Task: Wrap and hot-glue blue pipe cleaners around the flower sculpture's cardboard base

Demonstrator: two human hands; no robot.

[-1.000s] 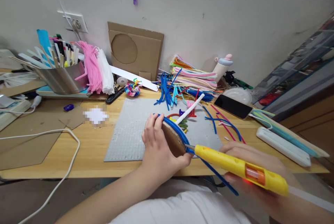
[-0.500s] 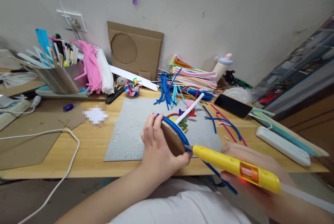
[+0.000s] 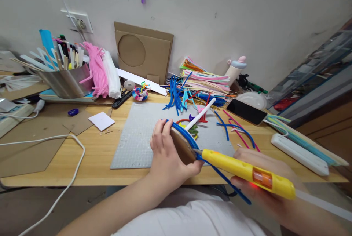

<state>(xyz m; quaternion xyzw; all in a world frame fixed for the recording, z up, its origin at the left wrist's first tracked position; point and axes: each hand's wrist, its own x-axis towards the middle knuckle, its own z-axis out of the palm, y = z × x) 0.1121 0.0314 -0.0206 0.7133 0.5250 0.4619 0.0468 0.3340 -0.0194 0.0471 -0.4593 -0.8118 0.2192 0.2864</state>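
My left hand [image 3: 167, 151] grips a brown cardboard disc [image 3: 183, 146], tilted up on its edge. Blue pipe cleaners [image 3: 183, 130] run along the disc's rim, and a loose blue tail [image 3: 231, 185] hangs down to the right. A yellow glue gun [image 3: 233, 164] is wrapped in my right hand [image 3: 264, 166], with a white stick trailing from its back end. Its metal nozzle [image 3: 198, 152] meets the rim beside my left thumb. Behind the disc, a white fuzzy stick [image 3: 200, 114] slants up; its lower end is hidden.
Under the disc lies a grey cutting mat [image 3: 132, 144]. Pipe cleaner bundles [image 3: 206, 82] are piled at the back, near a phone [image 3: 246, 111] and a white power bank-like bar [image 3: 299, 154]. A metal tub of sticks [image 3: 66, 82] and a white cable [image 3: 78, 155] occupy the left.
The view has shifted very slightly. Both hands, the disc and the glue gun keep nearly the same pose, with the nozzle still at the rim.
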